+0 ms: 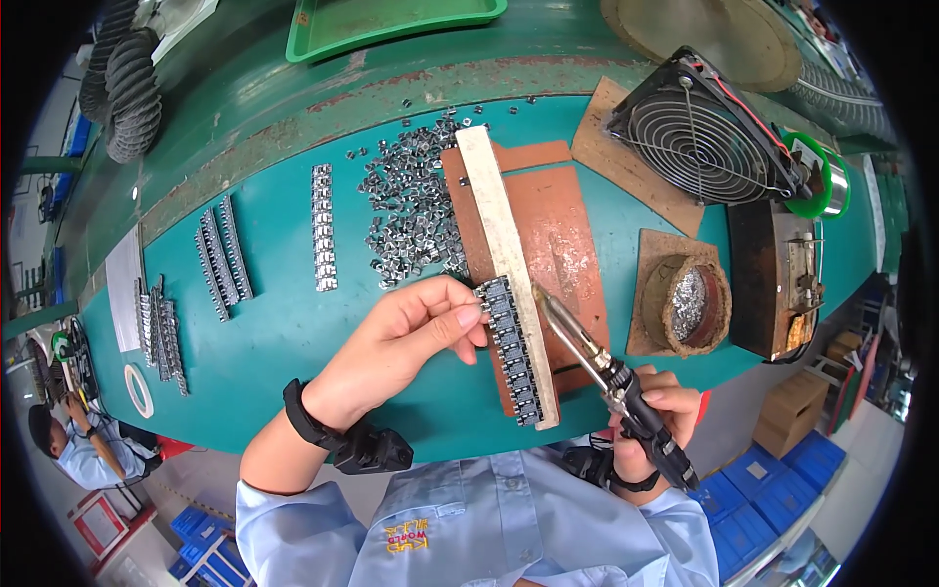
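Observation:
My left hand (416, 338) pinches the upper end of a strip of black components (511, 354), which lies along the left side of a pale wooden bar (494, 210). In my right hand (673, 406) is a soldering iron (608, 370), gripped by its black handle. The iron's metal tip reaches up and left to the bar's right edge, near the strip's upper end; exact contact I cannot tell. Beneath the bar lies a reddish-brown board (562, 254) with shiny specks on it. A pile of small metal parts (416, 201) spreads just left of the board.
Several finished-looking strips (223, 256) lie left, beside a tape roll (138, 390). On the right stand a fan (696, 137), a round pot of silvery bits (729, 298), a green solder spool (820, 181) and a metal box (768, 284). A green tray (391, 37) sits far back.

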Demonstrator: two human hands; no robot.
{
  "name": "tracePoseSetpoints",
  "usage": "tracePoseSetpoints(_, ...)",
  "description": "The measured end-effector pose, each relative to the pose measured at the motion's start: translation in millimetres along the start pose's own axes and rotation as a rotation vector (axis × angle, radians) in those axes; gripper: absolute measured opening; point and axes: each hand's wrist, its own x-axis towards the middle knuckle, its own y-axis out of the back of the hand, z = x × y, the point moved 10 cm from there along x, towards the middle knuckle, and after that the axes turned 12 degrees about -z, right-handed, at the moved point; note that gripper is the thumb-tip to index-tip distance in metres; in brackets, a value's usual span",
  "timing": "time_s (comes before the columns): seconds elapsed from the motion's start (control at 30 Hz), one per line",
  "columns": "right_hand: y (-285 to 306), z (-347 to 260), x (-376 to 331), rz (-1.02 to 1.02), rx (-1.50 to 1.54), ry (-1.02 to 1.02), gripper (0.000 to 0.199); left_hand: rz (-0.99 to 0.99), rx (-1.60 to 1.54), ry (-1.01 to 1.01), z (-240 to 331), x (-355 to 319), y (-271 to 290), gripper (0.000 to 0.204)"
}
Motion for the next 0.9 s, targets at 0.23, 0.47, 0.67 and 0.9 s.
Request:
tracePoseSetpoints(0.23,-7.4,-14.5,10.9,-0.066,-0.075,0.053,0.045,-0.020,0.008,-0.008,-0.2,0.7,0.5,0.014)
tracePoseSetpoints(0.47,-12.6,-14.0,14.0,-0.116,-0.083,0.029,0.045,-0.038,0.024,-0.025,0.6,0.9,-0.4,0.014)
tracePoseSetpoints(0.67,-13.0,-13.9,16.1,-0.115,-0.101,0.026,0.043,-0.056,0.027,-0.030,1.2,1.4,-1.3,0.015)
tracePoseSetpoints(0.9,-15.2,-12.9,17.1,-0.122,-0.121,0.018,0.043,-0.058,0.027,-0.018,2.6,3.5,-0.9,0.014)
